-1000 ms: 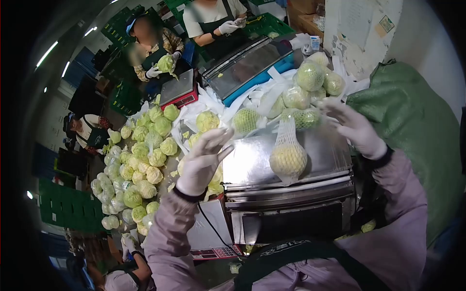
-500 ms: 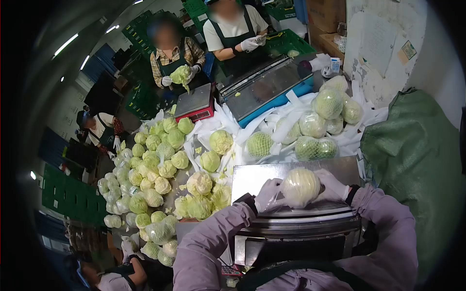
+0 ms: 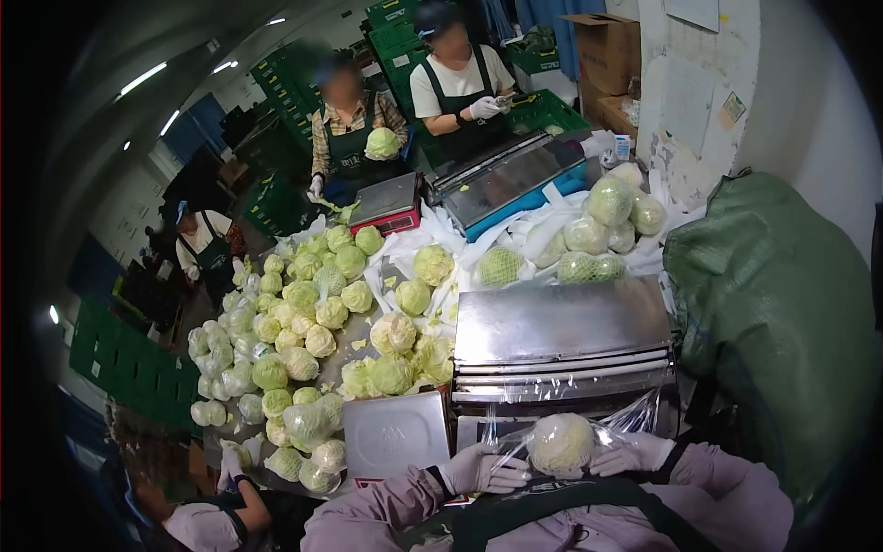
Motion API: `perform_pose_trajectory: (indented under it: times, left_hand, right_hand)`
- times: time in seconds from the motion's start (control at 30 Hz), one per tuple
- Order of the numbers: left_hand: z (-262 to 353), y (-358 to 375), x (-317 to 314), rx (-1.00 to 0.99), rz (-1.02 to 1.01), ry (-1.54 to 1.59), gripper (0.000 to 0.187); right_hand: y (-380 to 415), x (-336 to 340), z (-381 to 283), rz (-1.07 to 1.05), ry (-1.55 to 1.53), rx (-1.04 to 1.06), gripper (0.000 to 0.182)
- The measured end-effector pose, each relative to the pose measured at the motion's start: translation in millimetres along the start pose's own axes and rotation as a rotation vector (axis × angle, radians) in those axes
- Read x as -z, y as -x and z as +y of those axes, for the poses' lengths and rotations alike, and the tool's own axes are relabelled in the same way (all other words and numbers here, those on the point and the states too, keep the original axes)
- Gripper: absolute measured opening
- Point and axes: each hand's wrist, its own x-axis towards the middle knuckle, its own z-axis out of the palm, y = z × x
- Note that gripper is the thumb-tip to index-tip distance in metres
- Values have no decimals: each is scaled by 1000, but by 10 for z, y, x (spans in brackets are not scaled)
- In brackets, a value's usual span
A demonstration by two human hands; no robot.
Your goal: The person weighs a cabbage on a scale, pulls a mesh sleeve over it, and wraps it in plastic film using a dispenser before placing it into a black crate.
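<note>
A pale cabbage [image 3: 562, 445] under clear film sits close to my body, in front of the wrapping machine [image 3: 563, 322]. My left hand [image 3: 486, 469], in a white glove, lies against the film at the cabbage's left side, its fingers extended and apart. On the right side my gloved right hand [image 3: 631, 454] presses on the film, fingers stretched toward the cabbage. Clear film [image 3: 639, 414] stretches from the machine's rollers down to the cabbage. The machine's metal plate is bare.
Many cabbages [image 3: 299, 317] cover the table at left. A scale [image 3: 397, 431] stands beside the machine. Netted cabbages [image 3: 610, 202] and a blue machine [image 3: 515, 189] are beyond. A green sack [image 3: 773, 340] stands right. Several co-workers stand behind and left; one holds a cabbage [image 3: 382, 143].
Both my hands and the cabbage have moved off the metal plate, back toward my body, and film now spans from the machine. The view has shifted. A co-worker's cabbage is raised, one hand lowered.
</note>
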Motion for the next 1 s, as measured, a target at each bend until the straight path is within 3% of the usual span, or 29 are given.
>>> perform_pose_trajectory:
  times: [0.07, 0.13, 0.17, 0.2, 0.23, 0.27, 0.3, 0.33, 0.37, 0.4, 0.5, 0.53, 0.57, 0.6, 0.63, 0.67, 0.7, 0.73, 0.8, 0.83, 0.87, 0.93, 0.97, 1.0]
  left_hand:
    - [-184, 130, -64, -56, 51, 13, 70]
    - [-386, 167, -35, -277, 394, -184, 60]
    - [-495, 144, -9, -402, 512, -476, 47]
    - [-563, 106, 39, -518, 575, -748, 35]
    - [-633, 64, 88, -619, 739, -779, 33]
    - [-633, 7, 175, -758, 694, -600, 32]
    - [-629, 56, 20, -841, 760, -502, 34]
    - [-611, 66, 114, -869, 874, -414, 37]
    - [-594, 91, 199, -863, 855, -225, 39]
    - [-580, 144, 254, -821, 877, -96, 39]
    - [-745, 351, 826, -537, 749, -26, 27]
    - [-798, 375, 1074, -483, 763, -89, 27]
    - [-875, 385, 1389, -448, 821, -325, 27]
    - [-983, 391, 1790, -451, 888, -841, 26]
    - [-1106, 385, 2133, -517, 950, -1632, 26]
    - [-1200, 335, 2326, -647, 966, -2032, 26]
    - [-1148, 222, 1703, -341, 981, -1176, 26]
    - [-1144, 90, 1633, -195, 939, -967, 32]
    - [-1120, -198, 1650, -753, 1136, -1458, 44]
    - [-984, -166, 1194, -706, 1065, -1151, 47]
    - [-763, -76, 491, -644, 986, -855, 51]
    - [-665, -115, -113, -544, 772, -510, 49]
    - [-685, -145, -343, -531, 773, -563, 44]
    - [-768, -140, -379, -715, 641, -807, 32]
  right_hand:
    - [303, -241, 15, 30, -293, 141, 61]
    - [353, -398, 184, 135, -44, 212, 53]
    - [418, -483, 284, 305, 665, 370, 37]
    - [409, -583, 403, 450, 948, 583, 23]
    - [395, -734, 460, 602, 810, 582, 22]
    - [292, -693, 520, 590, 659, 804, 21]
    - [322, -761, 452, 608, 236, 740, 20]
    - [386, -728, 372, 698, 294, 819, 22]
    - [395, -595, 385, 744, 205, 800, 26]
    - [354, -363, 472, 628, 116, 832, 24]
    - [194, -55, 795, 605, -312, 463, 9]
    - [72, 120, 911, 643, -296, 328, 10]
    - [23, 172, 969, 679, -187, 284, 10]
    - [-20, 214, 1013, 712, -78, 239, 10]
    - [-159, 382, 1123, 716, -85, 239, 10]
    - [-345, 656, 1313, 780, 621, 560, 10]
    - [-403, 780, 1527, 770, 1346, 833, 10]
    - [-400, 575, 1465, 915, 1879, 531, 12]
    - [-486, 347, 1387, 1066, 1587, 621, 20]
    - [-583, 390, 1422, 1109, 1038, 617, 24]
    - [-609, 408, 1463, 1061, 870, 641, 27]
    - [-640, 386, 1535, 959, 389, 685, 27]
    - [-649, 338, 1519, 959, 395, 685, 27]
    - [-646, 221, 1474, 967, 437, 699, 27]
